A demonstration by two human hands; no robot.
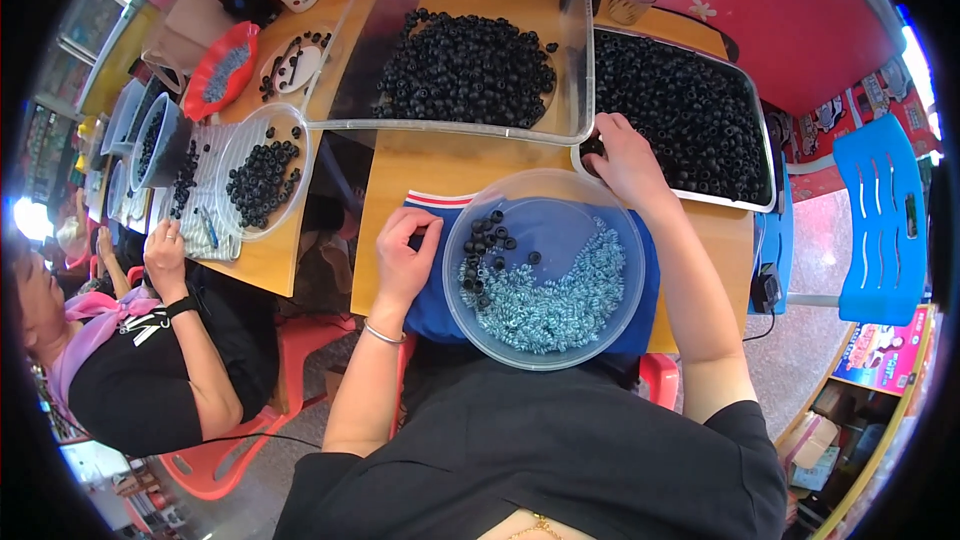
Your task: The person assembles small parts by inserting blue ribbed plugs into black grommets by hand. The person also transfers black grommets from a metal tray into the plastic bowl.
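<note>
R grip [622,158] in black-ring tray [770,202] — L grip [405,250] beside bowl [545,352]

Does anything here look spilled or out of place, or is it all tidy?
Nothing looks spilled. Small black rings sit inside the metal tray, the clear bin and the round clear bowl, which also holds silvery screws. The right hand reaches into the tray; the left hand rests at the bowl's rim.
</note>
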